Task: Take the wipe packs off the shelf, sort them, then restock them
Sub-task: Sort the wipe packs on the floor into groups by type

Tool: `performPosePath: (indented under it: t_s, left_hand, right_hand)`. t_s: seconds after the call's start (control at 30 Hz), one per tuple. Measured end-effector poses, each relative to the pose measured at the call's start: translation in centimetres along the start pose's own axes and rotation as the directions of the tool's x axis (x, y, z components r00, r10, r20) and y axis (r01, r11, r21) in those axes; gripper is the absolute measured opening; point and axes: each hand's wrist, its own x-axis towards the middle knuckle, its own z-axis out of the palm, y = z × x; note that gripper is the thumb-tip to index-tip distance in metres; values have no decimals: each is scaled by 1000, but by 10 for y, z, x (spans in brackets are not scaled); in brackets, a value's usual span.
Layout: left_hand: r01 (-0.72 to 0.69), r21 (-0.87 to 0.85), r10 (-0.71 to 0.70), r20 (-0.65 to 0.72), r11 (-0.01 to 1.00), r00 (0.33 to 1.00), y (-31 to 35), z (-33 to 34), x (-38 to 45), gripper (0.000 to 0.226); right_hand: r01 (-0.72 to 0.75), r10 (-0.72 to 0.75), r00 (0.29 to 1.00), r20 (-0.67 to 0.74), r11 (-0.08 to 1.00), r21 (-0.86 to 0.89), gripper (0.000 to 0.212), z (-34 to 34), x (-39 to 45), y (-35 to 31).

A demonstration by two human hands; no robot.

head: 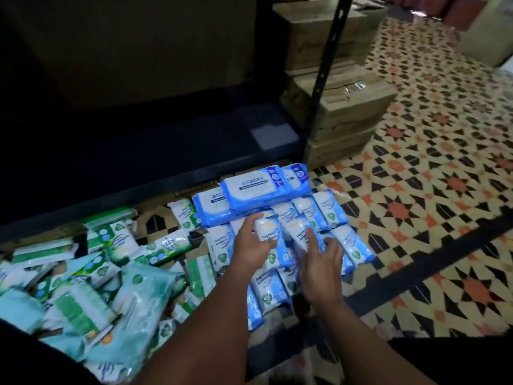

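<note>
On a patterned tile floor [416,190] before a dark metal shelf [138,151], two hands sort wipe packs.

Curled fingers of the left hand [251,243] grip a small blue-and-white plastic wipe pack [266,227]; the right hand [323,258] presses a matching pack [298,234] with its forefinger out, whether gripped I cannot tell. Both hover over neat rows of blue packs [341,240], likely grouped by colour, with two larger blue packs [258,190] stacked behind. Green-and-white packs [91,287] lie jumbled to the left, apparently unsorted. Stacked brown cardboard boxes [347,107] stand closed beside the shelf, contents hidden.
</note>
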Motion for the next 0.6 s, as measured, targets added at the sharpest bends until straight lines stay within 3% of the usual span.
performPosePath:
  t_s: [0.3, 0.6]
  left_hand:
    - [-80, 100, 67, 122, 992, 990, 10, 107, 9, 55]
    - [-162, 272, 142, 92, 949, 986, -4, 160, 21, 65]
  right_hand:
    - [-196, 196, 980, 17, 980, 19, 69, -14, 31, 87]
    - [-272, 270, 962, 41, 960, 69, 60, -1, 46, 125]
